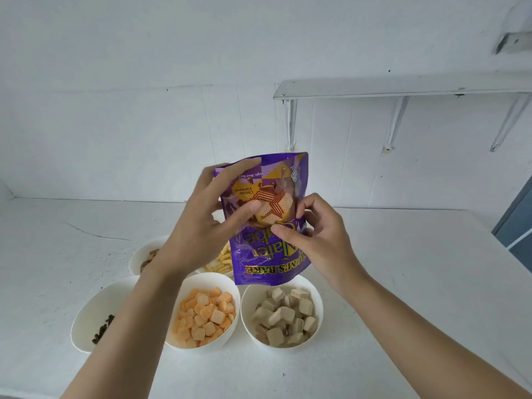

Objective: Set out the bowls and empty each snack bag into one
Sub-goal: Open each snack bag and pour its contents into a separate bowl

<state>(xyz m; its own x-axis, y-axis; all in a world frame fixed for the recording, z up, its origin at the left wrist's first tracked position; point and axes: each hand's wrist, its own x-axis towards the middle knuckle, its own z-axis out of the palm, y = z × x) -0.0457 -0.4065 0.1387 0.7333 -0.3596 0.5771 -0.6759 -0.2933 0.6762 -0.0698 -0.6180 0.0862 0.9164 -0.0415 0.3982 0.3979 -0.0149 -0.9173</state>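
I hold the purple wafer bag (260, 254) upside down in the air over the near middle of the white counter (403, 283), its print reading inverted and its lower end hanging just above the far rim of the bowl of wafer cubes (315, 295). My left hand (207, 223) grips the bag's upper left side, fingers curled over its top edge and thumb pressed on the front. My right hand (313, 237) pinches the bag's right side about halfway down, thumb on the front. Just left of the wafer bowl, and touching or nearly touching it, stands a bowl of orange puffed squares (195, 283). Further left, partly under my left forearm, is a bowl with a few dark pieces (95, 309). Behind these, a bowl of brownish snacks (136, 257) shows past my left wrist, and a bowl of yellow sticks (227, 273) is mostly hidden behind the bag. All five bowls are white and cluster near the counter's front edge. A thin crack (86, 231) runs across the counter's left part. The counter meets a plain white wall (144, 110) along its back edge. A metal shelf (403, 84) on slanted brackets (290, 122) is fixed to that wall above the counter's right half. A blue-grey panel (518, 220) shows beyond the counter's right edge.
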